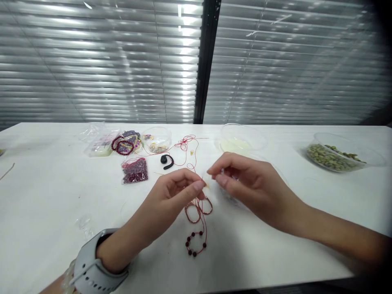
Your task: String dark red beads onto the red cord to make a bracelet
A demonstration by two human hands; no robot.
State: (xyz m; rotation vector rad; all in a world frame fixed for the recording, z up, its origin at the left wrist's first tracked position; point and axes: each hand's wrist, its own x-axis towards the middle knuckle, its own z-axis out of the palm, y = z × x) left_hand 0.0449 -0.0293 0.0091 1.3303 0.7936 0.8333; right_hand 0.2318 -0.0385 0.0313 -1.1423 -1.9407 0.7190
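Observation:
My left hand is closed, with thumb and index finger pinching the tip of a thin red cord. That cord runs down to a loop strung with several dark red beads lying on the table. My right hand is a short gap to the right, its thumb and index finger drawn together. Whatever sits between those fingertips is too small to make out. Copper-coloured scissors lie beneath my left fingertips, blades hidden. Under my right hand, a clear dish is partly covered.
Farther back are a bag of dark red beads, a black earpiece, a loose red cord tangle, dark red bracelets and a clear bowl of small charms. A clear container of green pieces stands right; crumpled plastic lies left.

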